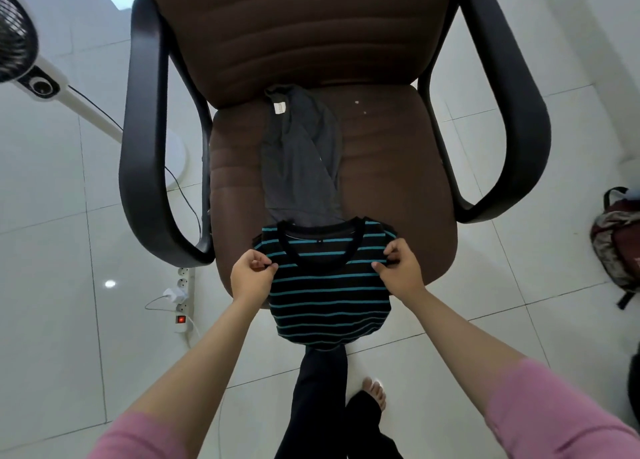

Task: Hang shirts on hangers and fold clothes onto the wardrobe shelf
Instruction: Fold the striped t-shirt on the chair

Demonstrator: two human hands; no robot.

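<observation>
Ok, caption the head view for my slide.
Both hands, left and right, pinch a striped shirt over a brown chair.

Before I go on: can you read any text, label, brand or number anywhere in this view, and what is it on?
No text in this view can be read.
White neck tag on the grey garment lying on the chair seat: too blurred to read.
Small mark inside the collar of the striped shirt: too small to read.
Power strip on the floor: only a lit red switch, no lettering legible.

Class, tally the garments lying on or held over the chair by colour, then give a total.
Black with teal stripes: 1, the striped shirt
Grey: 1, the grey garment on the chair seat
Total: 2
</observation>
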